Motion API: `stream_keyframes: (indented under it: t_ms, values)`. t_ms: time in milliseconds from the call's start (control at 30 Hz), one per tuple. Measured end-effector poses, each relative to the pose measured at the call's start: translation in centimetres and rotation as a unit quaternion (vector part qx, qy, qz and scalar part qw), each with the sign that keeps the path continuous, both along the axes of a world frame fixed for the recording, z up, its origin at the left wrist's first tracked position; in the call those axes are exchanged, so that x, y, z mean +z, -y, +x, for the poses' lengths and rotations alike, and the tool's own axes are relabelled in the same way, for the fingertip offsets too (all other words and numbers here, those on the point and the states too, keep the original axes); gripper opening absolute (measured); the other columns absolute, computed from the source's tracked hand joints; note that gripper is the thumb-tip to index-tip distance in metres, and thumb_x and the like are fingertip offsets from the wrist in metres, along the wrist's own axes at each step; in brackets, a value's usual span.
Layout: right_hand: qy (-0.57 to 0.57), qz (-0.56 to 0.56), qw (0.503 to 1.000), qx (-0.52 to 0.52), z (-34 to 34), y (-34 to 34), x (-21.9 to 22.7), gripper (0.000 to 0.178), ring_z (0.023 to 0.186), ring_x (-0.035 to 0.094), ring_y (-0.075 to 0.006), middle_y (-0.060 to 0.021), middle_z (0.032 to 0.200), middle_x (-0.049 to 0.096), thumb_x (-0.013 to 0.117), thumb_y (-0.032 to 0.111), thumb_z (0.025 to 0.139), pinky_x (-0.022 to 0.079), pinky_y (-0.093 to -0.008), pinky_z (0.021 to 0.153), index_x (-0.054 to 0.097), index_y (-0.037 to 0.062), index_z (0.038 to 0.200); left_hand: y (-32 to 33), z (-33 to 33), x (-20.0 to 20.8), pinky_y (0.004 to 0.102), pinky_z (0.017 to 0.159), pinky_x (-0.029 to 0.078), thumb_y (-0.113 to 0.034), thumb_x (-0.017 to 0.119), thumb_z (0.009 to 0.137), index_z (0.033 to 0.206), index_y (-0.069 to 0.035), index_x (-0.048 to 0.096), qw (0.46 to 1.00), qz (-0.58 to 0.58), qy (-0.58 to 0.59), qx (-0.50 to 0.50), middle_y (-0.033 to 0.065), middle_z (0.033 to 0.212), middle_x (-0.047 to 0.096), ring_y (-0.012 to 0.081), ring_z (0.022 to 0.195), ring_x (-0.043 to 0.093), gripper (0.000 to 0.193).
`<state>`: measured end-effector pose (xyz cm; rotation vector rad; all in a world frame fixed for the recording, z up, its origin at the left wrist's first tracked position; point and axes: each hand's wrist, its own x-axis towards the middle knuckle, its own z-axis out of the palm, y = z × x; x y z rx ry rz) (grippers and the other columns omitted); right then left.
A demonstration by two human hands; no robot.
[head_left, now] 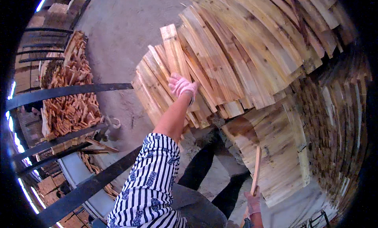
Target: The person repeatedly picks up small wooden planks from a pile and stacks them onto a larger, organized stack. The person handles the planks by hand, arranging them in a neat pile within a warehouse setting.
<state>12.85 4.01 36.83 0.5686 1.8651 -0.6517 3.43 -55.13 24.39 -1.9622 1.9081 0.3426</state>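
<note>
Concrete floor (122, 27) surrounds my board stack (220, 59), where my gloved left hand (182, 86) lies flat (open), my right hand (252, 199) gripping a thin slat (256, 169).

A big stack of planks (236, 51) fills the far right. The left hand (182, 86) rests on its near left edge. Below the planks, on the right, lies a lower stack of boards (275, 149). The right hand (253, 201), near the bottom, holds a thin stick (256, 169) upright. A heap of small wood pieces (73, 102) sits on the left, behind dark metal bars (67, 92).
</note>
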Motion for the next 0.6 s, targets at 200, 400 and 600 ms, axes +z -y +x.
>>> stream_keyframes:
  t_ms: [200,400,600]
  values:
    - [-0.122,-0.036,0.991,0.040,1.8,0.0,-0.1,0.090,0.124,0.053,-0.0248,-0.0178,0.141,0.050,0.076,0.014,0.078,0.045,-0.0339,0.101,0.028,-0.0006,0.152,4.9,7.6,4.5,0.0416,0.084,0.053,-0.037,0.063,0.090,0.126,-0.010,0.041,0.963,0.172,-0.146,0.145,0.0127,0.113,0.056,0.0279,0.096,0.059,0.050]
    - [-0.169,-0.025,0.983,0.068,1.4,-0.7,3.3,0.091,0.127,0.053,-0.0259,-0.0191,0.142,0.050,0.077,0.013,0.078,0.045,-0.0371,0.104,0.028,-0.0046,0.152,-9.9,16.3,16.0,0.0435,0.088,0.054,-0.020,0.076,0.081,0.146,-0.003,0.025,0.871,0.321,-0.343,0.145,0.0122,0.111,0.060,0.0274,0.100,0.061,0.084]
    - [-0.128,0.017,0.984,0.123,-2.3,-2.5,3.3,0.096,0.130,0.052,-0.0286,-0.0204,0.149,0.046,0.080,0.028,0.079,0.044,-0.0355,0.105,0.027,0.0043,0.155,-24.8,26.0,21.1,0.0451,0.111,0.036,-0.016,0.087,0.057,0.151,-0.002,0.021,0.892,0.219,-0.335,-0.209,0.0237,0.140,0.040,0.0360,0.129,0.043,0.116]
